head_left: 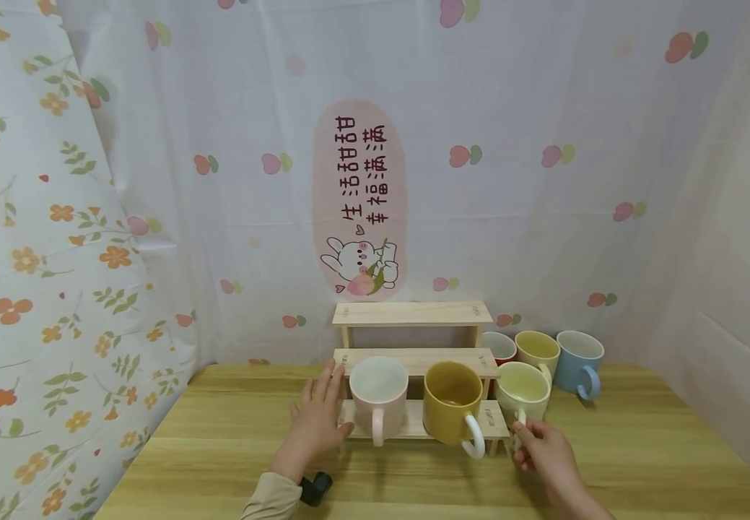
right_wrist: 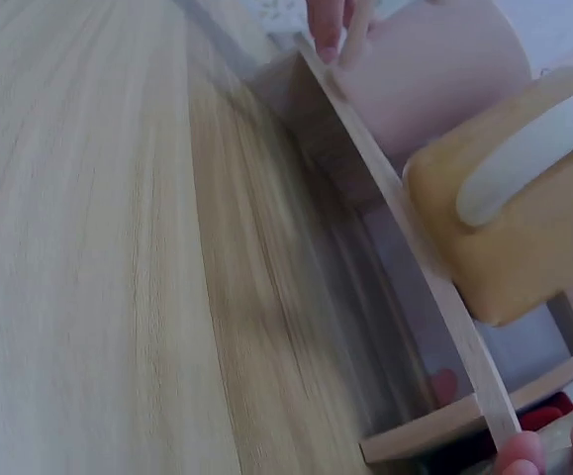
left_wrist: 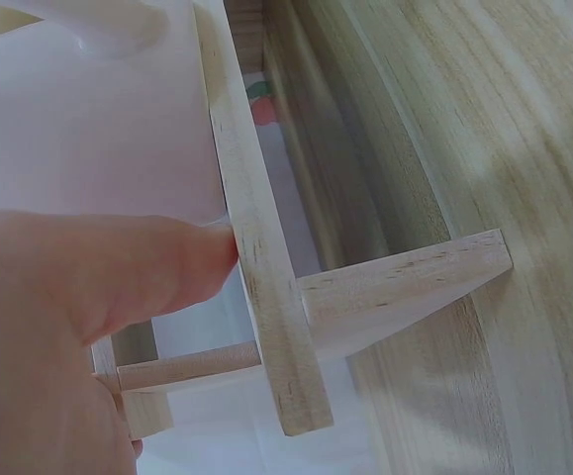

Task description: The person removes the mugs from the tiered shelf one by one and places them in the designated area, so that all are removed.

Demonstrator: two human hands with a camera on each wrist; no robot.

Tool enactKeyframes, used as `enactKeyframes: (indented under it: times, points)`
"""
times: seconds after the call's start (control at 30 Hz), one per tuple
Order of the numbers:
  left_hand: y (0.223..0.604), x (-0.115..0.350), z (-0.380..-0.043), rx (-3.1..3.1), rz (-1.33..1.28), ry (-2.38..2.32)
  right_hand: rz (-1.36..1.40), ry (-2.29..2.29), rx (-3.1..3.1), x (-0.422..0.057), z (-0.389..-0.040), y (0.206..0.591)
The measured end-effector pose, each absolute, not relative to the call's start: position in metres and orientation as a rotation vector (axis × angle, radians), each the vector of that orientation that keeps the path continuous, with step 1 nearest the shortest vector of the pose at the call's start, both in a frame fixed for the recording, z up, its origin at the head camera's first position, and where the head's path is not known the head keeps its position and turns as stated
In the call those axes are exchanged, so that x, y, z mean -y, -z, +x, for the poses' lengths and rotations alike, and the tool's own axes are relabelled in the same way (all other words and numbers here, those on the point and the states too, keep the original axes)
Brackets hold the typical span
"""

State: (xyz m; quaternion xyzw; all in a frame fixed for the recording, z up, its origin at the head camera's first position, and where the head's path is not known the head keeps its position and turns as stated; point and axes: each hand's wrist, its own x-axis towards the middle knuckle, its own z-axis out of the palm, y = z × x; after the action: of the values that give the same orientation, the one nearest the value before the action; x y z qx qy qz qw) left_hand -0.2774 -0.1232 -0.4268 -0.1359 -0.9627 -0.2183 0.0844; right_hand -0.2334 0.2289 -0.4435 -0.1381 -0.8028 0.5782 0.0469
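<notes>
My left hand rests against the left end of the three-step wooden rack, fingers stretched toward the middle step. In the left wrist view its thumb touches the bottom step's edge, beside the pink mug. My right hand pinches the handle of a pale yellow-green mug beside the rack's right end. Only fingertips of that hand show in the right wrist view. On the bottom step stand the pale pink mug and a mustard mug with a white handle, both handles facing the front.
Behind the pale mug, a red mug with a white inside, a yellow mug and a blue mug stand on the wooden table. A small black object lies by the left wrist. A patterned curtain hangs behind.
</notes>
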Motion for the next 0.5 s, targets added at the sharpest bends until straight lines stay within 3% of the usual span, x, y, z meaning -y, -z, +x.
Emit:
enactKeyframes:
  times: [0.3, 0.5]
  points:
    - [0.429, 0.122, -0.28, 2.872, -0.415, 0.643, -0.314, -1.371, 2.559, -0.238, -0.228, 0.428]
    - [0.428, 0.123, -0.279, 2.876, -0.397, 0.652, -0.324, -1.441, 2.57, -0.235, -0.218, 0.415]
